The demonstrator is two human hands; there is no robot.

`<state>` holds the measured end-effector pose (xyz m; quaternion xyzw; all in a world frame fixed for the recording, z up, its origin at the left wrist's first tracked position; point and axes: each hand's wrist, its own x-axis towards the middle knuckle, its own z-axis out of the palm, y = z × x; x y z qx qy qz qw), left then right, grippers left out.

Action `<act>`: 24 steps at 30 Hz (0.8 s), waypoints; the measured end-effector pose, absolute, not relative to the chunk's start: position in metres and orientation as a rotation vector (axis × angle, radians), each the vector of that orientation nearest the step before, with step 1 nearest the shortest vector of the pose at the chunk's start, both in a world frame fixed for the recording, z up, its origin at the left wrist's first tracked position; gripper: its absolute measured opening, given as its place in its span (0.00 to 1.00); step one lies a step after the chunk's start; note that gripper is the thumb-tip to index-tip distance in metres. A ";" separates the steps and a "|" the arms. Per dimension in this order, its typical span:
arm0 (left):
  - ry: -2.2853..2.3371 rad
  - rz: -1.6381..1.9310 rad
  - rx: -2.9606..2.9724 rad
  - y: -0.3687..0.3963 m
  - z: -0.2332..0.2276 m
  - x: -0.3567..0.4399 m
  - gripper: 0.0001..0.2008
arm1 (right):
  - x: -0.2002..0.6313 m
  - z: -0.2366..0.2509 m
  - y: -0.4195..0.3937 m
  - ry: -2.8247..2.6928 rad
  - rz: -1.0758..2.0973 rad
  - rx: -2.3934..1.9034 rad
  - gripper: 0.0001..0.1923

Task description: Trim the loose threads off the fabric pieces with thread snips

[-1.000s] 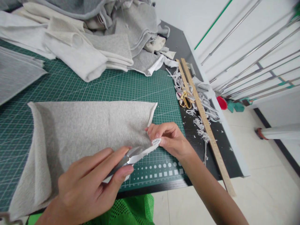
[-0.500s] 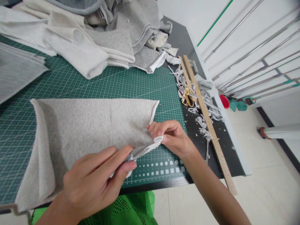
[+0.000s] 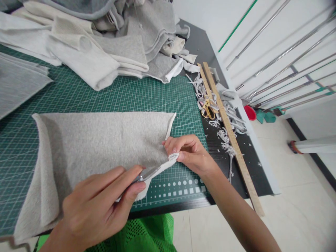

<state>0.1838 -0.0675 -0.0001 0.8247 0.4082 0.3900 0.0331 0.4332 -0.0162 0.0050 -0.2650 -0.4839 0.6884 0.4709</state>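
Risk, cut line: the blades (image 3: 148, 173) sit close under the pinched corner, so a slack pull from the right hand could, in my judgement, let the knit bunch between them and leave a ragged edge.
Risk, fingers: the right fingertips (image 3: 172, 148) lie just beyond the blade tips; a longer bite than intended could reach them.
Risk, layers: the fabric looks doubled at its far end, so a lower layer could be caught unseen.
Left hand (image 3: 98, 206): curled tight around small metal scissors, thumb and forefinger pressed on the shanks; only the blades show past the fingertips, barely parted.
Right hand (image 3: 190, 152): pinched closed on the near right corner of the grey fabric panel (image 3: 105, 147), lifting that corner slightly.
Grey fabric panel: flat on the green cutting mat (image 3: 147, 96), ahead of the left hand and left of the right hand, its near edge under the blades.
Beyond the right hand: gold-handled scissors (image 3: 207, 110) among fabric trimmings (image 3: 225, 136), beside a wooden ruler (image 3: 231, 140).
Far side of both hands: piled grey and cream fabric (image 3: 105, 45).
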 end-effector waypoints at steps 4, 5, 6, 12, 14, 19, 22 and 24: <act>1.273 1.179 2.524 -0.069 -0.002 0.182 0.09 | 0.433 0.004 -0.016 -1.173 1.672 -0.660 0.03; 1.271 1.180 2.523 -0.069 -0.002 0.182 0.09 | 0.433 0.004 -0.016 -1.169 1.669 -0.664 0.03; 1.257 1.183 2.531 -0.069 -0.003 0.182 0.09 | 0.433 0.004 -0.016 -1.165 1.668 -0.669 0.03; 1.287 1.197 2.522 -0.066 -0.001 0.183 0.07 | 0.434 0.004 -0.016 -1.155 1.671 -0.695 0.03; 1.278 1.210 2.525 -0.066 0.001 0.183 0.07 | 0.434 0.004 -0.016 -1.154 1.668 -0.700 0.03; 1.260 1.175 2.378 -0.064 0.001 0.181 0.07 | 0.433 0.004 -0.015 -1.137 1.665 -0.723 0.03; 1.221 1.157 2.326 -0.064 0.000 0.182 0.08 | 0.433 0.004 -0.015 -1.125 1.669 -0.747 0.04; 1.232 1.176 2.321 -0.063 -0.001 0.182 0.08 | 0.433 0.005 -0.015 -1.122 1.665 -0.758 0.05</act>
